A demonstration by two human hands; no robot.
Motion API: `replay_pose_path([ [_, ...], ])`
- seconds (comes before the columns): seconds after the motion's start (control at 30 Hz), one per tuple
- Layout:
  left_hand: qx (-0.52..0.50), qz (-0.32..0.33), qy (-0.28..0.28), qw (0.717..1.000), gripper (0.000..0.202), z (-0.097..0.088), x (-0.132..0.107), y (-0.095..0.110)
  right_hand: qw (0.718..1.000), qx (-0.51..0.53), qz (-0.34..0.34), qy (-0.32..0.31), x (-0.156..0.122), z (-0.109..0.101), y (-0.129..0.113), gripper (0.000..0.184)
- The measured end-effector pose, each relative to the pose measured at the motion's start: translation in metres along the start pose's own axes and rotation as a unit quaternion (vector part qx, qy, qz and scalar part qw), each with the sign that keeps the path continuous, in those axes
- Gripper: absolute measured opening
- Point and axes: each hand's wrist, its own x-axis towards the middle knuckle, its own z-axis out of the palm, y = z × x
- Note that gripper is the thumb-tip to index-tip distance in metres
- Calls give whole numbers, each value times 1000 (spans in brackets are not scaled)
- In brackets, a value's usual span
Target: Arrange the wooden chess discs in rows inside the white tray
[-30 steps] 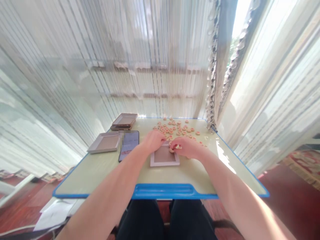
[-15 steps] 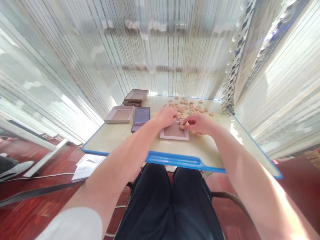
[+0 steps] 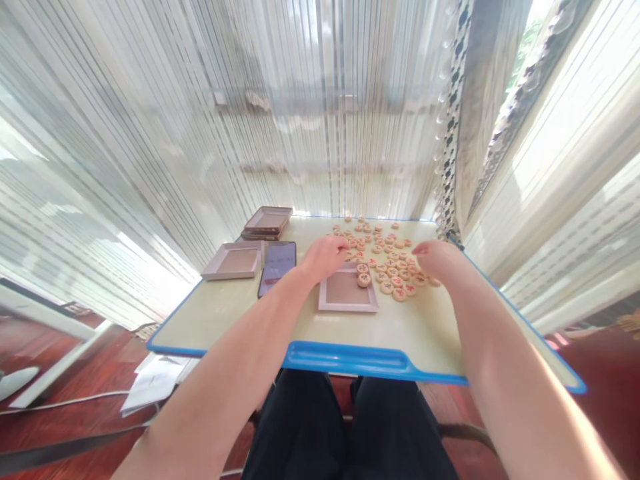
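Right hand (image 3: 437,259) has left the box (image 3: 341,292) for loose discs (image 3: 397,281) — inside pair (image 3: 364,280) looks placed. Left hand (image 3: 325,259) beside box — both hands' fingers curled, hold unclear.

We see our bare left forearm (image 3: 245,347) slant in from seven o'clock, pointing between one and two, with the bare left hand (image 3: 326,257) loosely curled at its end. Our bare right forearm (image 3: 500,360) leans from five toward eleven; the bare right hand (image 3: 439,259) bends inward, fingertips bunched toward nine. Our dark-trousered legs (image 3: 303,427) sit at six.
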Motion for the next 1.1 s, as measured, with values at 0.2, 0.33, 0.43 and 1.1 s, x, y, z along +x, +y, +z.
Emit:
replay_pose_path([
  [0.2,-28,-29,80,996,30,-13,0,3,995,-31,70,-61,8,-10,33,40],
  [0.33,-10,-29,95,995,29,-14,2,0,995,-20,57,-80,-2,-10,17,40],
  [0.43,1,-20,75,997,29,-12,1,-1,994,50,-14,-91,-11,-5,0,30],
  [1.1,69,104,-90,988,19,1,-6,-7,994,26,-60,-85,-5,21,-16,26],
])
